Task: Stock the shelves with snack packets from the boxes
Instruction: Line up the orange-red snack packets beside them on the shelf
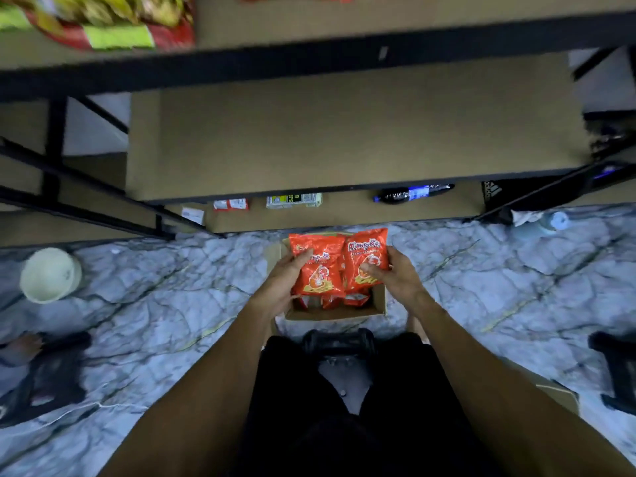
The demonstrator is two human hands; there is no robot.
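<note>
Judged from how things lie, the stocking is only partly done: at the far left of the top shelf a heap of yellow, green and red snack packets is already in place, while the broad middle shelf below it shows only bare brown board, and the lowest shelf carries just a few small items, among them a green-and-white carton and a dark bottle lying on its side. Much shelf space is left to fill. The person stands over an open cardboard box set on the marble-patterned floor close to the foot of the shelving. The left hand grasps one orange snack packet, thumb across its front and fingers behind. Just beside it, edges touching or overlapping, a second orange packet is gripped the same way by the right hand. Both packets are held upright directly above the box, below the level of the bare shelf. More orange packets show inside the box beneath them, so it is not yet emptied. Another cardboard box sits partly in view at the lower right, its contents hidden.
</note>
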